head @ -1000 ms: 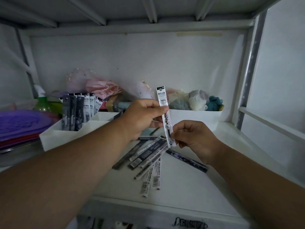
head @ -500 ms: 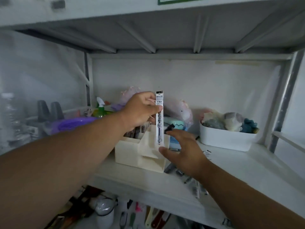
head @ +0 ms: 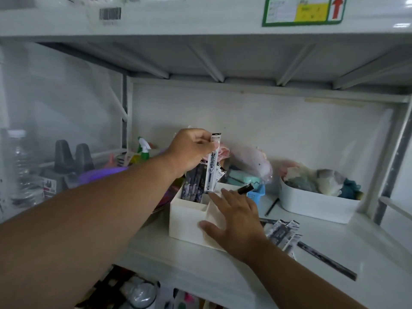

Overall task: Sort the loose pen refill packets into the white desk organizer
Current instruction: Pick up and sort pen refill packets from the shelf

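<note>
The left hand pinches a pen refill packet near its top end between thumb and curled fingers. The packet stands close to upright, its long axis nearly vertical, its printed face toward the camera and its lower end just above the rim of the white desk organizer. The right hand lies spread, fingers straight, over the organizer's right part, thumb against the front wall, holding nothing.

The organizer sits on the white shelf, set back from the front edge, with bare shelf in front of it and to its right. Its rear left compartment already carries upright dark packets, so the room there is tight; the front left compartment shows open space. A black marker pokes up at a slant past the right fingertips.

To the right of the right wrist, loose packets lie in a fanned heap flat on the shelf, and one long dark packet lies apart, running diagonally toward the front right. Further back stand a white tub of soft items and a small blue basket. The upper shelf hangs well above the hands, leaving free height.
</note>
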